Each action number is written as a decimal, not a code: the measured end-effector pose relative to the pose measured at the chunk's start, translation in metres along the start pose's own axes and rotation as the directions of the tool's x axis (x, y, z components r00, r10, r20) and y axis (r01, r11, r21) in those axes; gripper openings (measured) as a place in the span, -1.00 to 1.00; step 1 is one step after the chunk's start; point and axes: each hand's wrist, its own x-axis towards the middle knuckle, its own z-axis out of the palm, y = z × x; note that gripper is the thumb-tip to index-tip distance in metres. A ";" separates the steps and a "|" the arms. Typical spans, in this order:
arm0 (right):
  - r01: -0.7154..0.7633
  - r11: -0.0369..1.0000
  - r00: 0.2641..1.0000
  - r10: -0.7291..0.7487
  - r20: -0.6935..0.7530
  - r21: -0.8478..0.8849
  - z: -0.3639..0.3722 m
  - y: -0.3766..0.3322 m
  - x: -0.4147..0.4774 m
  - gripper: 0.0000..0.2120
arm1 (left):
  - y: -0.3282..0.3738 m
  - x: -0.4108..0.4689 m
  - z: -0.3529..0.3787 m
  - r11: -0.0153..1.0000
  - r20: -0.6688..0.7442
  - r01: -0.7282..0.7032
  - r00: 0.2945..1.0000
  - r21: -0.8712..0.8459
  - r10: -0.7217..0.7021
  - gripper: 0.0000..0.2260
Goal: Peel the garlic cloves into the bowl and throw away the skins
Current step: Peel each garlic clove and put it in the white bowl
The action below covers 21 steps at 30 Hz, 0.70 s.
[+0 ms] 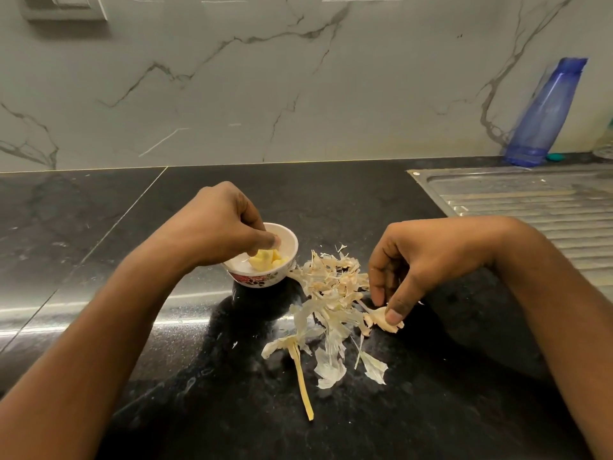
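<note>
A small white bowl (288,257) with a floral band stands on the black counter and holds several peeled yellow garlic cloves (267,260). My left hand (219,224) hovers over the bowl with curled fingers, fingertips down among the cloves. To the right of the bowl lies a pile of dry garlic skins (331,287), with a yellowish stalk (303,383) stretching toward me. My right hand (428,257) pinches an unpeeled garlic piece (381,318) between thumb and fingers at the pile's right edge, low on the counter.
The black stone counter (166,327) meets a marbled wall at the back. A steel sink drainboard (530,207) occupies the right rear. A blue plastic bottle (547,111) leans against the wall behind it. A wall socket (66,6) is at top left.
</note>
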 end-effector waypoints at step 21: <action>0.570 0.798 0.711 -0.361 -0.603 0.194 -0.002 0.008 0.011 -0.78 | 0.029 -0.021 0.016 0.819 0.140 -0.212 0.932 -0.534 0.333 -0.73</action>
